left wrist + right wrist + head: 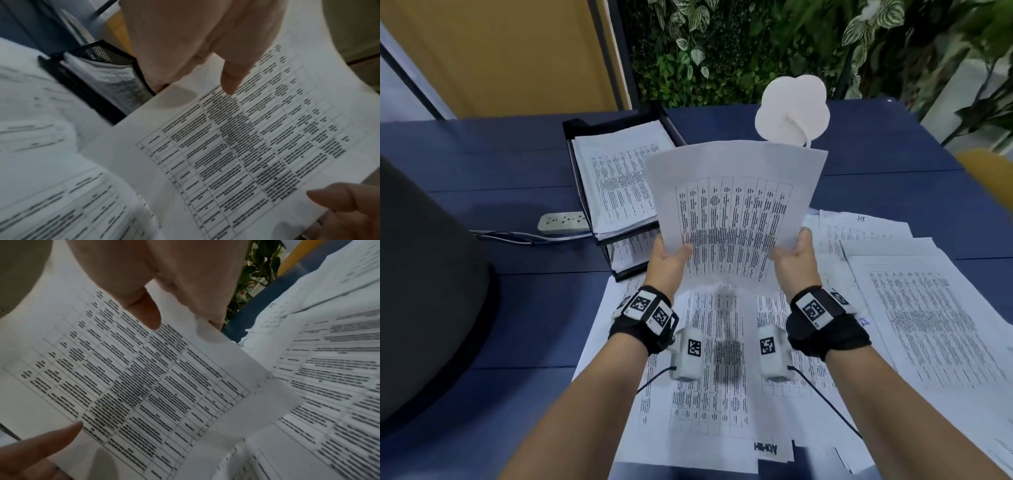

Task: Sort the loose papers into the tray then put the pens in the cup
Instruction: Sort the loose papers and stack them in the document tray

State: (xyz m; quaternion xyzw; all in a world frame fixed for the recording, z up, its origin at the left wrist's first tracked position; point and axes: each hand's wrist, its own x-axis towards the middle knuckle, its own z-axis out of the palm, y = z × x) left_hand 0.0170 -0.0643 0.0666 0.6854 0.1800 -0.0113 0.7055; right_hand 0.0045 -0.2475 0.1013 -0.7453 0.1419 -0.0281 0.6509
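A printed sheet with a table (pixel 734 205) is held up over the desk by both hands. My left hand (pixel 671 257) pinches its lower left edge, thumb on the printed face. My right hand (pixel 796 255) pinches its lower right edge the same way. The left wrist view shows the sheet (pixel 246 138) with my left thumb (pixel 230 81) on it; the right wrist view shows the sheet (pixel 133 378) under my right thumb (pixel 144 311). A black stacked paper tray (pixel 571 137) with papers stands behind, to the left. Loose papers (pixel 722 377) cover the desk below. No pens or cup in view.
More loose sheets (pixel 928 308) spread to the right on the blue table (pixel 500 164). A white flower-shaped object (pixel 792 109) stands behind the held sheet. A power strip (pixel 563 221) lies left of the tray. A dark rounded object (pixel 424 284) fills the left side.
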